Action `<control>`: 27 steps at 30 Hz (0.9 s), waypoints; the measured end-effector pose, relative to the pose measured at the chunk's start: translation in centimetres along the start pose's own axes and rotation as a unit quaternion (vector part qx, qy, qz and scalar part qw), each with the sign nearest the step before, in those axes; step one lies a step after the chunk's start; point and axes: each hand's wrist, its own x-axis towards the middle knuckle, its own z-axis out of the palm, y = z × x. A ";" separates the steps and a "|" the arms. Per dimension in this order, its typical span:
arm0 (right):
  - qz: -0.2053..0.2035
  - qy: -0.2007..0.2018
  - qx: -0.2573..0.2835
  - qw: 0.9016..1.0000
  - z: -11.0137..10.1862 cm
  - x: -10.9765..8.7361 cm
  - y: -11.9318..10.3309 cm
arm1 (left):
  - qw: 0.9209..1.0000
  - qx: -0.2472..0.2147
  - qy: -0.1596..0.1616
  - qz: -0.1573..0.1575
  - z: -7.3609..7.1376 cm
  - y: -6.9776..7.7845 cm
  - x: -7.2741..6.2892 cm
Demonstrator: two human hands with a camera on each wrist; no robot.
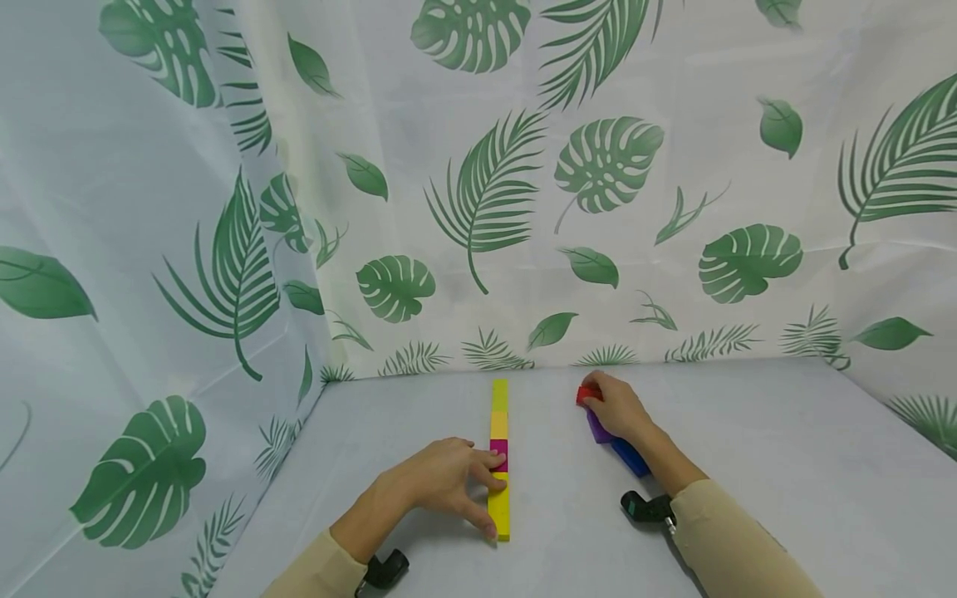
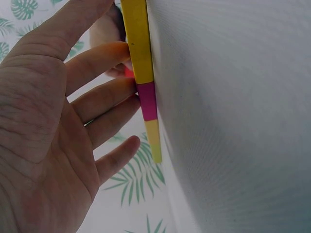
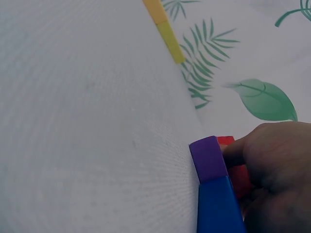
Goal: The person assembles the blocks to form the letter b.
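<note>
Left grip (image 1: 447,475), lower left of centre: released, fingers extended, touching the yellow block (image 1: 502,511) and magenta block (image 1: 498,446) in a straight row on the bench (image 1: 777,448). Right of centre, the red block (image 1: 583,396) is pinched in the right grip (image 1: 619,407); the purple block (image 1: 597,429) and blue block (image 1: 630,458), touching end to end, slant toward the lower right
</note>
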 end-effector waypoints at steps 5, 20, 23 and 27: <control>-0.006 0.019 0.006 1.000 -0.1 0.1 -0.1 | 1.000 -0.001 0.000 0.003 0.0 0.0 0.0; -0.030 0.058 0.028 0.997 -0.9 -0.1 -1.2 | 1.000 -0.010 -0.006 -0.009 0.2 -0.2 0.2; -0.032 0.058 0.033 0.997 -1.0 0.0 -1.5 | 1.000 -0.009 -0.005 -0.009 0.1 -0.1 0.2; -0.036 0.055 0.036 0.997 -1.1 -0.1 -2.0 | 1.000 -0.002 -0.006 -0.005 0.0 0.0 0.1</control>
